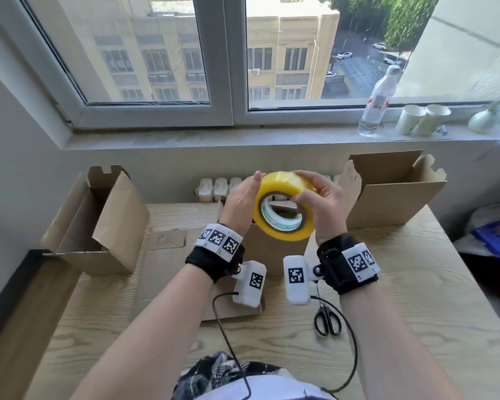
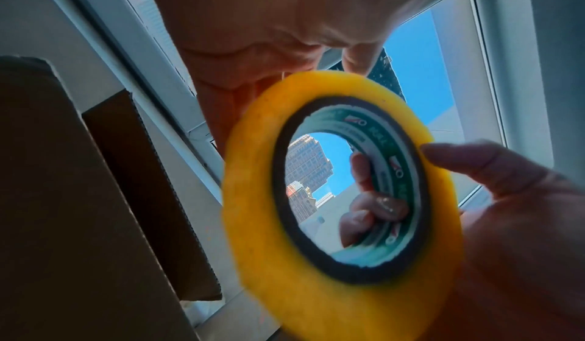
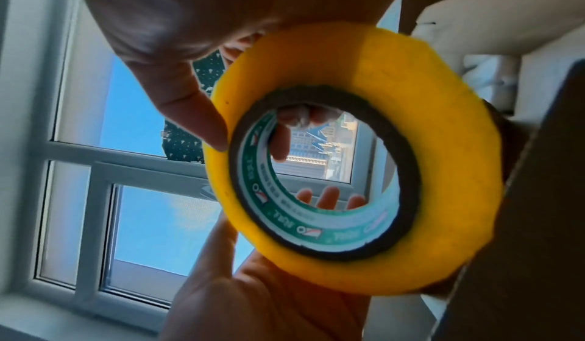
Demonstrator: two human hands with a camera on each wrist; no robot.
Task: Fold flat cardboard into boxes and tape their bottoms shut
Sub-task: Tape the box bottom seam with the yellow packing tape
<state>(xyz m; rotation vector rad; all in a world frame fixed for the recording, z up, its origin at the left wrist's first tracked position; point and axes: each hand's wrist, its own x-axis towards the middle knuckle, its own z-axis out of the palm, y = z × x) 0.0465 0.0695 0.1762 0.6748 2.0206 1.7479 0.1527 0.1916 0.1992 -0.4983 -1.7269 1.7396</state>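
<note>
1. Holding a yellow tape roll [image 1: 283,207] raised above the table [image 1: 416,284], a person steadies it between both hands, close in front of the chest and over a box [image 1: 267,252] that stands just beyond the wrists.
2. Right hand [image 1: 324,202] grasps the roll, thumb on its near face and fingers [image 2: 373,211] curled through the core; left hand [image 1: 244,197] lies flat against the roll's left side, fingers straight and not closed.
3. Judged from this, the step in hand is finding the tape's loose end before sealing a box bottom; no strip yet hangs free.
4. Next move likely calls for a fingernail to lift the end, then a steady pull across the seam, with black-handled scissors [image 1: 326,316] lying near on the right for the cut.
5. Roll is a thick, glossy, translucent yellow ring around a dark cardboard core printed green and white inside.
6. Two brown corrugated cartons, already opened out, flank the work: one [image 1: 98,223] at left, one [image 1: 396,192] at right; their matte panels look stiff, with notched flaps.
7. Pale wood-grain tabletop runs beneath; a clear plastic bottle [image 1: 377,102] and paper cups [image 1: 422,119] stand on the window sill.
</note>
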